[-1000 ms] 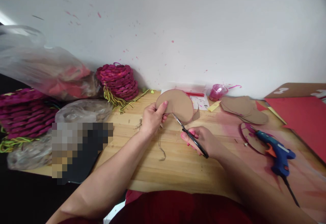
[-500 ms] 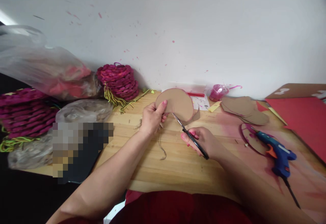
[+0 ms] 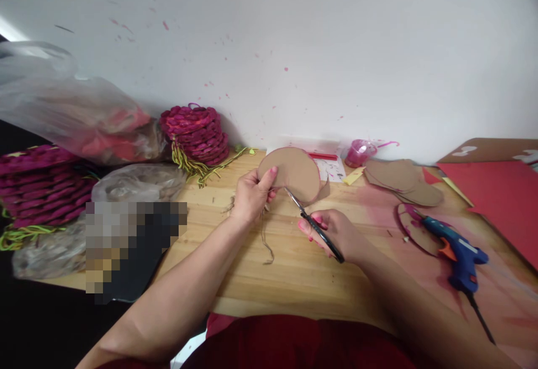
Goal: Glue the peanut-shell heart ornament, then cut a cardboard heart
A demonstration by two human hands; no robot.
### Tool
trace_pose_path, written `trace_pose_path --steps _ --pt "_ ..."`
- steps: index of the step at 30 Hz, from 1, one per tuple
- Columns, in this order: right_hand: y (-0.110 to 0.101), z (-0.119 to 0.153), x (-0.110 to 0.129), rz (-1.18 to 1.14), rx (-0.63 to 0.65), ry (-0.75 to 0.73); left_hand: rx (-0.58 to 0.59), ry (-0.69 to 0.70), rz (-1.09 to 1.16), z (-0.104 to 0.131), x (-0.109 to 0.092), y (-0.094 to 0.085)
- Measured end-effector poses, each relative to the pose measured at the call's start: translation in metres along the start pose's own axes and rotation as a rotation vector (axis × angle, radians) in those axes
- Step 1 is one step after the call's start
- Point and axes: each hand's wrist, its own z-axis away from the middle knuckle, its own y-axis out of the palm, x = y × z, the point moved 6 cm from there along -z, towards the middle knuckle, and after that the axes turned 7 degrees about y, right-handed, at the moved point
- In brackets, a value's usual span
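Observation:
My left hand [image 3: 253, 194] pinches a rounded brown cardboard piece [image 3: 294, 170] at its lower left, thumb on top. The piece has a pinkish edge and is held above the wooden table. My right hand [image 3: 330, 232] is closed round the black handles of a pair of scissors [image 3: 309, 218]. Their silver blade tips meet the cardboard's lower edge, and they look nearly closed. A thin curled strip [image 3: 325, 181] shows at the right edge of the cardboard. Below my left hand a loose piece of twine [image 3: 265, 246] lies on the table.
A blue glue gun [image 3: 462, 257] and a pink-rimmed disc [image 3: 409, 223] lie at right. Behind them are stacked cardboard cutouts [image 3: 399, 178], a pink-stained cup [image 3: 359, 153] and red sheets [image 3: 500, 201]. Magenta braided baskets [image 3: 195, 134] and plastic bags [image 3: 75, 117] stand at left.
The cardboard piece and my left hand have shifted very slightly down and to the right. The scissors stay at its lower edge, almost unmoved.

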Motion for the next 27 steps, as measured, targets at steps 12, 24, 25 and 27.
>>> trace_pose_path --steps 12,24,25,27 --pt "-0.0001 -0.0018 -0.0065 -0.005 -0.019 0.011 -0.035 -0.042 0.044 -0.0005 -0.0041 -0.0003" --pt "-0.0010 -0.0004 -0.0010 -0.028 0.000 -0.005 -0.020 -0.008 0.033 -0.0001 -0.0032 0.0006" --pt "-0.0006 -0.0004 -0.0012 -0.036 0.006 -0.005 -0.019 -0.007 0.034 -0.0002 -0.0031 0.0005" --pt "0.0005 -0.0005 -0.0021 -0.055 0.018 -0.003 -0.015 -0.006 0.035 -0.0004 -0.0021 0.0003"
